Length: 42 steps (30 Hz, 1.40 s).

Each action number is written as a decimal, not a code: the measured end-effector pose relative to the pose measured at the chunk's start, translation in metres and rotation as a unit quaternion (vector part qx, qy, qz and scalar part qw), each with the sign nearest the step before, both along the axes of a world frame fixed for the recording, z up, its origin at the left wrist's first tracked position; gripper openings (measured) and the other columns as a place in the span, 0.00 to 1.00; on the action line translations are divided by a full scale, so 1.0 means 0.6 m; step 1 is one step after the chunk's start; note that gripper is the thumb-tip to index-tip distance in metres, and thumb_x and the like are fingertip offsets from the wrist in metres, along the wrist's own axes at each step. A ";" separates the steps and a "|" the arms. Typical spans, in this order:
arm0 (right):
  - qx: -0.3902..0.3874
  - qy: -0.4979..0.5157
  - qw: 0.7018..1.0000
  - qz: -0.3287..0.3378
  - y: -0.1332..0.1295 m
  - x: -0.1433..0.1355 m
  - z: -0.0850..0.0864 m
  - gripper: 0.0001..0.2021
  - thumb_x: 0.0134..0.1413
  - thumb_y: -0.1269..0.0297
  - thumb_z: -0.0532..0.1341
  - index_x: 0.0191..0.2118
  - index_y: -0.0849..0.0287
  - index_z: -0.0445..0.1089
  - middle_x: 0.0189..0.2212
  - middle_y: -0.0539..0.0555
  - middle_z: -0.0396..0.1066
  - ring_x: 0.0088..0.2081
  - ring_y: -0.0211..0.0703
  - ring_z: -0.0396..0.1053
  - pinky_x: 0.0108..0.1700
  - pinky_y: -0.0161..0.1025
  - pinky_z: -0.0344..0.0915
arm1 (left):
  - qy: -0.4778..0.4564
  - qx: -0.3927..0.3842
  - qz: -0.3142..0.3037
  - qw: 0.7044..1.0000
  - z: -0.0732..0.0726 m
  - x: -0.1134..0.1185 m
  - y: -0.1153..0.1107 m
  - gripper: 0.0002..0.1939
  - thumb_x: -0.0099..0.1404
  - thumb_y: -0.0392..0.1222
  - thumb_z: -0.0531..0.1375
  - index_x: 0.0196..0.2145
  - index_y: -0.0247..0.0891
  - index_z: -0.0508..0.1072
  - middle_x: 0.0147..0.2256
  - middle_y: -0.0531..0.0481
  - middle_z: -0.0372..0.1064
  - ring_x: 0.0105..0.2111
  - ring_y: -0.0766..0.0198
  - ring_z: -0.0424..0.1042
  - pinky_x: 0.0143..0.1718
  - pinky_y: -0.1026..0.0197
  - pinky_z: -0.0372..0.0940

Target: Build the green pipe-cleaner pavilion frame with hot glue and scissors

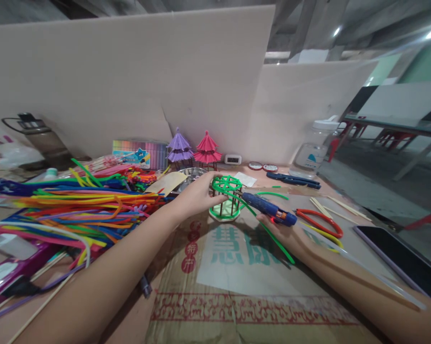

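Note:
A small round frame (225, 210) with a green spoked top, dark upright posts and a pale green base stands on the cardboard sheet (179, 286). My left hand (201, 192) grips its top rim from the left, fingers closed round the edge. In my right hand (278, 231) is a blue glue gun (269, 209) with a small red light, its nozzle pointing left at the frame's upper right side. A long green strip (273, 236) runs from the frame's top under the gun toward the lower right. The nozzle tip's exact contact is too small to tell.
Colourful strips (93, 210) are heaped at the left. Behind are purple (179, 147) and pink (207, 149) paper pagodas, a marker box (140, 154) and a small clock (233, 159). Right: pliers (293, 180), orange-handled scissors (319, 222), a phone (398, 255) and a clear bottle (312, 150).

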State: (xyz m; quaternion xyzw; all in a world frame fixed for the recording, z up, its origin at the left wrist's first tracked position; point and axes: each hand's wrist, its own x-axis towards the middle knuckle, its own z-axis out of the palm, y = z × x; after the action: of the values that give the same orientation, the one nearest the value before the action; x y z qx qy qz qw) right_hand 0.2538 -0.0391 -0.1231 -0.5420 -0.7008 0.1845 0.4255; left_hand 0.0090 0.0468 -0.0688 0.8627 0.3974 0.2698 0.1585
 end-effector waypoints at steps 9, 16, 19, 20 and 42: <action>-0.007 0.001 1.000 -0.005 0.003 0.004 -0.008 0.20 0.55 0.40 0.57 0.29 0.53 0.65 0.25 0.51 0.69 0.28 0.47 0.68 0.32 0.42 0.68 | 0.001 -0.005 0.007 1.000 0.001 -0.002 -0.002 0.31 0.60 0.49 0.64 0.57 0.35 0.63 0.54 0.40 0.68 0.51 0.50 0.71 0.49 0.53 0.68; -0.003 0.006 1.000 0.012 0.007 0.005 -0.011 0.19 0.56 0.42 0.58 0.29 0.54 0.63 0.24 0.50 0.66 0.28 0.45 0.66 0.32 0.42 0.66 | -0.008 -0.004 -0.002 1.000 -0.002 -0.002 0.001 0.30 0.60 0.48 0.64 0.57 0.36 0.64 0.53 0.41 0.69 0.50 0.52 0.72 0.50 0.54 0.67; -0.003 0.008 1.000 0.011 0.008 0.006 -0.013 0.19 0.56 0.42 0.59 0.29 0.54 0.63 0.25 0.49 0.66 0.28 0.44 0.65 0.32 0.41 0.65 | -0.010 0.000 -0.003 1.000 -0.003 -0.002 0.001 0.30 0.60 0.48 0.64 0.57 0.36 0.63 0.54 0.41 0.68 0.51 0.52 0.71 0.50 0.53 0.67; -0.005 0.008 1.000 0.011 0.008 0.007 -0.014 0.19 0.57 0.42 0.59 0.29 0.54 0.63 0.25 0.49 0.66 0.28 0.44 0.65 0.32 0.41 0.65 | -0.010 0.001 -0.002 1.000 -0.004 -0.002 0.002 0.30 0.60 0.48 0.64 0.57 0.36 0.64 0.54 0.41 0.68 0.51 0.52 0.71 0.50 0.53 0.67; -0.030 0.083 0.995 -0.040 0.023 0.018 -0.008 0.19 0.56 0.41 0.59 0.31 0.53 0.69 0.28 0.52 0.73 0.32 0.47 0.71 0.37 0.43 0.69 | -0.002 -0.010 -0.021 1.000 0.004 -0.014 0.003 0.28 0.61 0.46 0.63 0.57 0.37 0.63 0.55 0.42 0.68 0.53 0.53 0.70 0.53 0.54 0.65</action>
State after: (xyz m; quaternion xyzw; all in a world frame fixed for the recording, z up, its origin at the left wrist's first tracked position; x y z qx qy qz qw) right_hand 0.2645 -0.0251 -0.1277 -0.5650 -0.6350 0.2330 0.4726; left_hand 0.0004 0.0488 -0.0666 0.8684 0.3818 0.2643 0.1740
